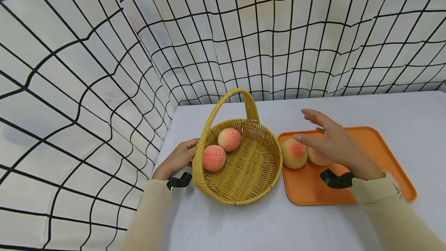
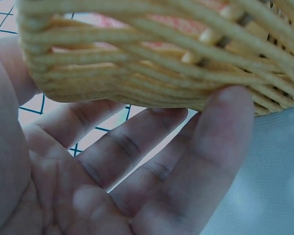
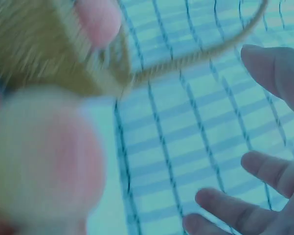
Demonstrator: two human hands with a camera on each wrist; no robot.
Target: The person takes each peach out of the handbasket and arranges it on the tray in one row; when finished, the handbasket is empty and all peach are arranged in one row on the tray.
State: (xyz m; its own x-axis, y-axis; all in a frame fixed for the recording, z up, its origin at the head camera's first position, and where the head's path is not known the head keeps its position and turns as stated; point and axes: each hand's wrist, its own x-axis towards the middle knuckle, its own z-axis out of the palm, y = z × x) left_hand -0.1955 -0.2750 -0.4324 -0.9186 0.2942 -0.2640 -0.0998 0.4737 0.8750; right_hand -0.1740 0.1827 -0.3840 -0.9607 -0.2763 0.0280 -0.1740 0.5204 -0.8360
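A yellow wicker basket (image 1: 244, 173) with a tall handle stands on the table, and two pinkish peaches (image 1: 214, 158) lie inside on its left. At its left side, my left hand (image 1: 179, 160) touches the outer wall with spread, gently bent fingers. The left wrist view shows the fingers (image 2: 122, 142) against the weave (image 2: 137, 73), partly behind it. My right hand (image 1: 331, 144) hovers over the orange tray (image 1: 313, 193), holding nothing, its thumb and fingers apart. Below it lie a yellow-red peach (image 1: 294, 154) and a speckled peach (image 1: 318, 157), the latter partly covered by the hand.
A white cloth covers the table (image 1: 261, 227). White sheeting with black grid netting (image 1: 261, 42) rises at the back and left. The tray stands close to the basket's right side. The basket handle (image 1: 209, 127) arches above the rim.
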